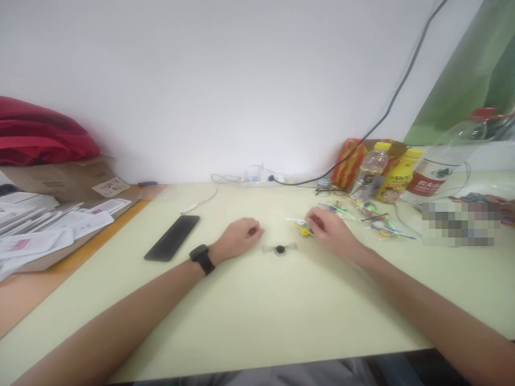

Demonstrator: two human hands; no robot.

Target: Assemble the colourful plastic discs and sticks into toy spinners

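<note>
Yellow, white and blue plastic pieces show over the broad pale-yellow tabletop, at the bent fingertips of the right hand — whether clamped, I cannot tell. The left hand — fingers curled, grip unclear — is near a small clear piece with a round black centre.

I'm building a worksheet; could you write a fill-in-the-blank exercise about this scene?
The black phone lies to the ____ of the left hand.
The small two-armed object, nearer the viewer than the right hand, is ____ in the middle.
The left wrist wears a black ____.
The largest bottle has a ____ cap.

Missing: left; black; watch; red.
</note>
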